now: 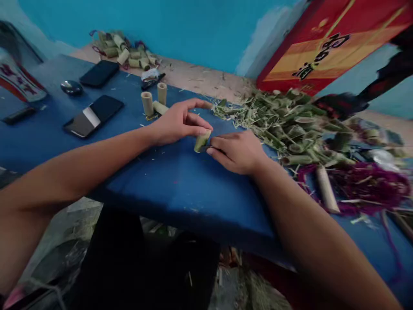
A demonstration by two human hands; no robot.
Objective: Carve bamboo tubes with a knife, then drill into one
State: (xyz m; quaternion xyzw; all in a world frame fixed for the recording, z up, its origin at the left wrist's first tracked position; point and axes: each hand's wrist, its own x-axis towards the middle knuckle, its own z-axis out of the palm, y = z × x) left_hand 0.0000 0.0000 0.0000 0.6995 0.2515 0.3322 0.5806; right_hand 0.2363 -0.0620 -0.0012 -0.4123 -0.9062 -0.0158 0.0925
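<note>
Over the table (180,185), the left hand (176,122) pinches bamboo (201,140), the right hand (240,150) a dark tool (204,148); the banner's (358,41) lettering (316,61) is unreadable.

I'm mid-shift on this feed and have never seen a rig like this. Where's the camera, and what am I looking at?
There's no machine here: these are a person's bare hands, seen from a camera on their head, looking forward and down. The left hand steadies a short green tube piece, apparently bamboo. The right hand grips a thin dark tool against it; its exact shape is unclear. On the blue table, two pale tubes stand upright with another lying beside them. Left of those is a phone; to the right lie a heap of green scraps and tangled purple fibre.
</note>
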